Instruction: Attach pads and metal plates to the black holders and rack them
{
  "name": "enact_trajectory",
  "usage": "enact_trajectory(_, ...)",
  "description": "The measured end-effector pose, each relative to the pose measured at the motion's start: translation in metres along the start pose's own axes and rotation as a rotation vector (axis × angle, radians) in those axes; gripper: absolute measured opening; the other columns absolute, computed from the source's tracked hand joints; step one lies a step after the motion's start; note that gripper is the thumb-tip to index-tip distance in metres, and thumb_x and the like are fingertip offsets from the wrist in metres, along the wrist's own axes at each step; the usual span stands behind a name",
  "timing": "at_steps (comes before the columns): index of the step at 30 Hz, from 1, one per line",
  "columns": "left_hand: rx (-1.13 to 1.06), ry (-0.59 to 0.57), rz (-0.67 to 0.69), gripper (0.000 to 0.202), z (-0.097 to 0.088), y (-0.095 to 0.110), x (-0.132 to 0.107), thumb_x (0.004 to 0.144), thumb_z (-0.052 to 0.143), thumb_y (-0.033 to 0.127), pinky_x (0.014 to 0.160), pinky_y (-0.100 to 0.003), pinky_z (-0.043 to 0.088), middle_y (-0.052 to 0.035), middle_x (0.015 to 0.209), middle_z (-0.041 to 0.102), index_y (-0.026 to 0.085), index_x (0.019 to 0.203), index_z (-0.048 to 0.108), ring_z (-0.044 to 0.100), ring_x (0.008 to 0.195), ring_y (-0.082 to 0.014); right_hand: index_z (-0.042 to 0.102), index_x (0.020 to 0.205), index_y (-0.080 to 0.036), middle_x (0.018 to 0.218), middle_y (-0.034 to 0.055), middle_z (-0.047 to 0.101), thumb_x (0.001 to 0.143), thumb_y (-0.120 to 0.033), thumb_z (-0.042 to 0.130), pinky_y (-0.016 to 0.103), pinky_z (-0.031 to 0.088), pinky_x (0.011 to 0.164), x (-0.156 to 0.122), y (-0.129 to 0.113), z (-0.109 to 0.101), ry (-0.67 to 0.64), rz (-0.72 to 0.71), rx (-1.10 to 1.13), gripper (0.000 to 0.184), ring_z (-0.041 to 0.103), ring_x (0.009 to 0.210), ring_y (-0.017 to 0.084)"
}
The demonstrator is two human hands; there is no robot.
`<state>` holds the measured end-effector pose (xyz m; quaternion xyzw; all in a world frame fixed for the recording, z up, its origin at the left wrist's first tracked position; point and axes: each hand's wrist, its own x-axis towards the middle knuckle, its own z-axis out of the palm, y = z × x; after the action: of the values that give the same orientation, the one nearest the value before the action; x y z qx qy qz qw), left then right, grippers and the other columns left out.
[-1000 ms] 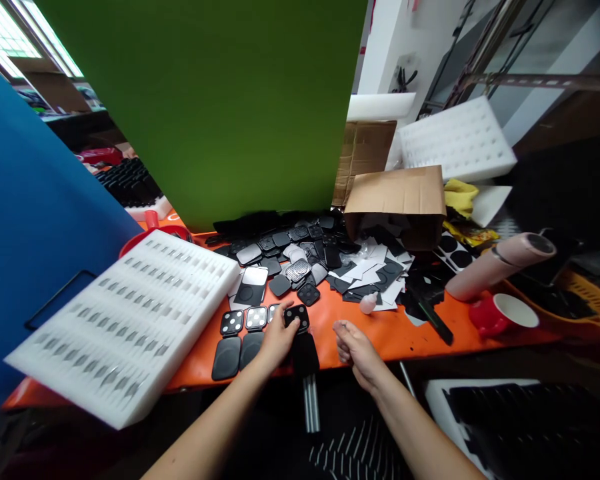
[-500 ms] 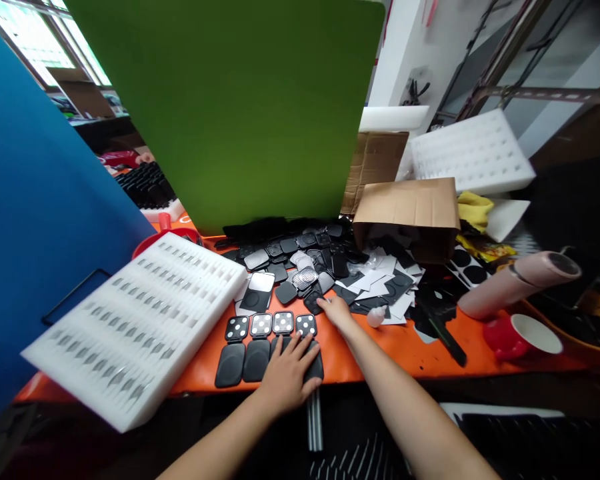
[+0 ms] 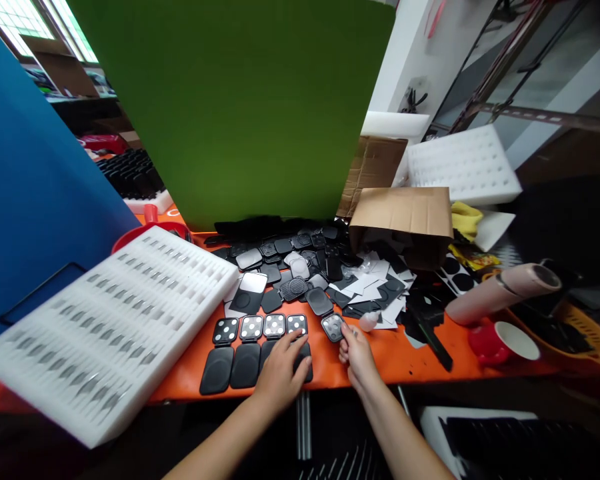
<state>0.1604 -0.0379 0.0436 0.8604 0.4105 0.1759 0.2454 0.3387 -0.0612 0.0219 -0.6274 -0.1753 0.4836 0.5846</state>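
Note:
My right hand (image 3: 359, 353) pinches the edge of a black hinged case (image 3: 319, 302), unfolded into two square panels, just above the orange tabletop. Its near panel (image 3: 332, 325) has pale dots. My left hand (image 3: 280, 370) rests with its fingers apart over the right end of a row of similar opened cases (image 3: 216, 370), partly hiding them. Each case in that row has a dotted square panel (image 3: 226, 331) at the far side and a plain black panel at the near side. Behind lies a heap of loose black and grey cases (image 3: 295, 288).
A white foam tray (image 3: 130, 300) with slots leans at the left. On the right are paper scraps (image 3: 363, 283), a small bottle (image 3: 369, 321), a cardboard box (image 3: 403, 210), a pink flask (image 3: 500, 293) and a red mug (image 3: 485, 343). A green partition (image 3: 240, 113) stands behind.
My right hand has drawn a hinged case from the heap towards me, and its dotted panel now shows. My left hand stays over the row, with its fingers bent more. The camera view has shifted slightly.

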Motion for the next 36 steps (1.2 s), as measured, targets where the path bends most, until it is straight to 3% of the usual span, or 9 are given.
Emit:
enact_trajectory(5, 0.098, 0.007, 0.117, 0.063, -0.019, 0.02, 0.005, 0.071, 0.047, 0.011, 0.102, -0.048, 0.015, -0.0032, 0.14, 0.024, 0.029, 0.13, 0.031, 0.019, 0.127, -0.0266, 0.043, 0.064, -0.017, 0.048, -0.0075, 0.036, 0.073, -0.047, 0.053, 0.017, 0.026, 0.041, -0.041, -0.011, -0.012, -0.203, -0.109, -0.257, 0.033, 0.031, 0.042, 0.005)
enact_trajectory(7, 0.079, -0.151, 0.194, 0.076, -0.032, 0.024, 0.0, 0.063, 0.056, 0.012, 0.1, -0.052, 0.01, -0.0037, 0.138, 0.028, 0.031, 0.131, 0.027, 0.021, 0.125, -0.0304, 0.046, 0.064, -0.015, 0.055, -0.0049, 0.041, 0.074, -0.042, 0.053, 0.018, 0.03, 0.048, -0.054, -0.02, -0.017, -0.43, -0.14, -0.431, 0.029, 0.036, 0.051, 0.006)
enact_trajectory(10, -0.156, -0.44, 0.116, 0.071, -0.043, 0.025, -0.012, 0.057, 0.067, 0.029, 0.089, -0.043, 0.033, -0.0059, 0.115, 0.054, 0.029, 0.123, 0.04, 0.048, 0.103, -0.0293, 0.047, 0.064, -0.016, 0.057, -0.004, 0.042, 0.075, -0.04, 0.053, 0.02, 0.031, 0.05, -0.064, -0.026, -0.02, -0.605, -0.144, -0.591, 0.027, 0.038, 0.055, 0.008)
enact_trajectory(13, -0.619, -0.559, -0.078, 0.044, -0.039, 0.021, -0.026, 0.063, 0.063, 0.036, 0.074, -0.031, 0.042, -0.0024, 0.095, 0.062, 0.024, 0.104, 0.056, 0.056, 0.086, -0.0232, 0.046, 0.065, -0.017, 0.06, -0.0023, 0.046, 0.077, -0.043, 0.049, 0.022, 0.034, 0.054, -0.063, -0.024, -0.017, -0.481, -0.197, -0.697, 0.029, 0.043, 0.058, 0.011)
enact_trajectory(17, -1.273, -0.444, -0.357, 0.044, -0.021, 0.012, -0.039, 0.069, 0.056, 0.022, 0.08, -0.032, 0.038, -0.005, 0.091, 0.064, 0.016, 0.112, 0.048, 0.056, 0.089, -0.0201, 0.053, 0.091, -0.018, 0.091, 0.0063, 0.056, 0.085, -0.04, 0.034, 0.027, 0.038, 0.077, -0.066, -0.029, -0.01, -0.257, -0.315, -0.795, 0.03, 0.051, 0.087, 0.018)
enact_trajectory(23, -1.518, -0.315, -0.522, 0.045, -0.017, 0.012, -0.045, 0.068, 0.054, 0.016, 0.089, -0.035, 0.034, -0.0048, 0.103, 0.061, 0.019, 0.112, 0.046, 0.056, 0.094, -0.0195, 0.054, 0.096, -0.022, 0.091, 0.0046, 0.059, 0.086, -0.03, 0.033, 0.027, 0.039, 0.076, -0.086, -0.047, 0.012, -0.397, -0.474, -0.934, 0.025, 0.054, 0.086, 0.017)
enact_trajectory(27, -1.446, -0.269, -0.486, 0.06, -0.013, 0.02, -0.043, 0.067, 0.052, 0.014, 0.095, -0.04, 0.029, -0.0056, 0.113, 0.057, 0.02, 0.124, 0.037, 0.048, 0.107, -0.0227, 0.053, 0.09, -0.02, 0.079, 0.0035, 0.059, 0.086, -0.027, 0.035, 0.027, 0.038, 0.07, -0.091, -0.04, 0.027, -0.372, -0.485, -1.083, 0.02, 0.054, 0.076, 0.017)
enact_trajectory(32, -1.022, -0.166, -0.341, 0.068, 0.0, 0.021, -0.047, 0.071, 0.048, 0.013, 0.105, -0.04, 0.014, -0.0045, 0.138, 0.028, 0.02, 0.134, 0.022, 0.024, 0.126, -0.0216, 0.051, 0.082, -0.019, 0.079, 0.0048, 0.057, 0.087, -0.026, 0.033, 0.028, 0.036, 0.068, -0.091, -0.035, 0.033, -0.309, -0.554, -1.26, 0.02, 0.052, 0.077, 0.018)
enact_trajectory(36, -0.784, -0.139, -0.228, 0.065, 0.002, 0.02, -0.049, 0.076, 0.04, 0.011, 0.105, -0.039, 0.014, -0.0035, 0.14, 0.023, 0.022, 0.136, 0.017, 0.023, 0.127, -0.0197, 0.05, 0.086, -0.019, 0.081, 0.0042, 0.056, 0.086, -0.025, 0.032, 0.027, 0.035, 0.069, -0.094, -0.043, 0.032, -0.394, -0.597, -1.298, 0.02, 0.051, 0.077, 0.017)
